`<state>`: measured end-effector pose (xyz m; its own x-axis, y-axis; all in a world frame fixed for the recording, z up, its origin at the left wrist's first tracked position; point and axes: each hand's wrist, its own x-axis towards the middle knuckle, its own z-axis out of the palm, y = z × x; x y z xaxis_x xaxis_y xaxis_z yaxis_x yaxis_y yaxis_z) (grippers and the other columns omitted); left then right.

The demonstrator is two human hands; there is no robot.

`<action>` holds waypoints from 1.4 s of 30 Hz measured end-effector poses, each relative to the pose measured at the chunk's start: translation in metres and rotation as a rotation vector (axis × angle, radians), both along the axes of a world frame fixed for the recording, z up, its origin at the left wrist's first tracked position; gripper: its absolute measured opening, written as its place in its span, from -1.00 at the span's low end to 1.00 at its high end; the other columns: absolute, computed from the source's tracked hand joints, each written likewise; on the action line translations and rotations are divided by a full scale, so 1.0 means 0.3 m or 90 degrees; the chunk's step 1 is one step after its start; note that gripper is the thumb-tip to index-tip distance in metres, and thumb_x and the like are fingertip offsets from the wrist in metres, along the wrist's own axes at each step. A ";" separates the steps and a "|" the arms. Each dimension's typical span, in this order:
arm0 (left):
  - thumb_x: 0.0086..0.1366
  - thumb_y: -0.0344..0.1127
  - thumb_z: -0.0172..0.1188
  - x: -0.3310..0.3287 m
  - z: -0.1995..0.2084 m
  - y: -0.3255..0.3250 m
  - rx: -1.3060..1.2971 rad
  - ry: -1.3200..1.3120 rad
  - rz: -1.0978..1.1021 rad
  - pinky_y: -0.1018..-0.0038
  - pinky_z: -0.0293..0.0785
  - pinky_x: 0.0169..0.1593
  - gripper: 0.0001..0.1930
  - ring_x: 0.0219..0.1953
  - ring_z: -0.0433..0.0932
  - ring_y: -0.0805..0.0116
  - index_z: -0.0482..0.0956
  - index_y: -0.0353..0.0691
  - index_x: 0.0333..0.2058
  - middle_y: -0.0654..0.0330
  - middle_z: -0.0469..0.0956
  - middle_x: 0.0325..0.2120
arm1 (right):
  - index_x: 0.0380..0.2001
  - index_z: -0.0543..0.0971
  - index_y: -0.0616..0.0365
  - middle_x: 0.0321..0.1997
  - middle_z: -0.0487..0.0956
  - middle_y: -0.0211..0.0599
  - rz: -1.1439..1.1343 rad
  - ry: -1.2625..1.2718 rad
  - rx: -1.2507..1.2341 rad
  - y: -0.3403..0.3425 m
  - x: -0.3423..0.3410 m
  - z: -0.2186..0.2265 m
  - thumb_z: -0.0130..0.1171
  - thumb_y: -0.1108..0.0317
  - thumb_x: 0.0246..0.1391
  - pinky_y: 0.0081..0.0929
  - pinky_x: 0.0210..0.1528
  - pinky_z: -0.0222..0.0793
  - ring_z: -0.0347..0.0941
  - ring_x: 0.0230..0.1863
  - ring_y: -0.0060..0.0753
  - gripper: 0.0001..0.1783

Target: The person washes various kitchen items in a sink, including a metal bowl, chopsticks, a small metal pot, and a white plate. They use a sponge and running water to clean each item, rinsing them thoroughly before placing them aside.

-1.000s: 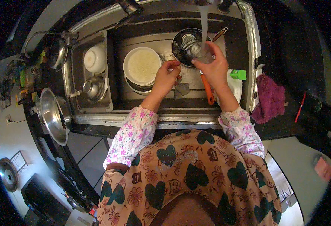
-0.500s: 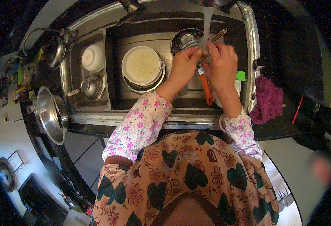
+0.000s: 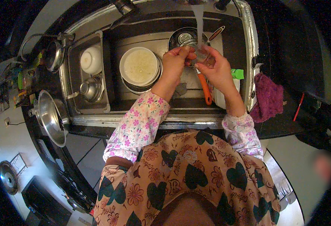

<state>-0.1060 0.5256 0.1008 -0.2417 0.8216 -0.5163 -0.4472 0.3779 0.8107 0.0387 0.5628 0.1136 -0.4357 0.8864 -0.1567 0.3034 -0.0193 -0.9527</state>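
Under the running water (image 3: 199,28), my left hand (image 3: 176,61) pinches a clear, see-through vessel (image 3: 200,56) that looks like a glass cup. My right hand (image 3: 219,71) holds the same vessel from the right, its fingers curved around that side. Part of the vessel is hidden by my fingers and the water. Just beyond it lies a black pan (image 3: 176,37) with a metal piece inside. Below my hands an orange handle (image 3: 204,88) slants across the sink. To the left of my left hand stands a stack of white bowls (image 3: 139,67), the top one holding cloudy water.
A white bowl (image 3: 91,60) and a metal bowl (image 3: 91,88) sit in the left basin. By the right sink wall is a white bottle with a green cap (image 3: 237,74). A purple cloth (image 3: 268,98) lies on the right counter. A large metal basin (image 3: 51,118) stands at left.
My hands have shifted slightly left and spread apart, so more of the clear vessel shows between them. The right hand's fingers have opened out around it.
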 end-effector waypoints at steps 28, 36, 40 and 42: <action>0.04 -0.49 0.22 -0.154 -0.012 -0.327 0.071 0.395 0.122 0.70 0.33 -0.42 -0.86 -0.52 0.39 0.66 0.55 -0.28 -0.36 0.32 0.53 -0.52 | -0.17 0.35 0.28 -0.17 0.46 0.03 -0.167 0.359 -0.613 -0.017 -0.018 -0.066 0.18 0.21 -0.02 -0.29 -0.23 0.50 0.46 -0.17 0.00 -0.56; 0.05 -0.49 0.23 -0.133 -0.001 -0.297 0.083 0.417 0.077 0.71 0.34 -0.38 -0.86 -0.50 0.41 0.65 0.54 -0.28 -0.36 0.32 0.53 -0.52 | -0.18 0.36 0.24 -0.22 0.48 0.00 -0.226 0.435 -0.523 0.017 0.000 -0.147 0.20 0.30 -0.04 -0.26 -0.12 0.45 0.45 -0.15 -0.05 -0.62; 0.05 -0.50 0.23 -0.127 0.008 -0.303 0.070 0.401 0.073 0.70 0.35 -0.36 -0.86 -0.47 0.42 0.65 0.54 -0.29 -0.36 0.33 0.52 -0.50 | -0.15 0.39 0.25 -0.20 0.49 -0.07 -0.220 0.107 -0.171 0.046 -0.026 -0.130 0.28 0.32 -0.17 -0.35 -0.15 0.43 0.46 -0.18 -0.21 -0.52; 0.05 -0.48 0.23 -0.135 0.003 -0.309 0.054 0.417 0.062 0.65 0.39 -0.30 -0.86 -0.43 0.46 0.58 0.54 -0.30 -0.36 0.28 0.55 -0.47 | -0.12 0.43 0.15 -0.24 0.49 -0.19 -0.170 -0.147 0.050 0.034 -0.040 -0.017 0.37 0.32 -0.35 -0.37 -0.20 0.37 0.44 -0.23 -0.24 -0.40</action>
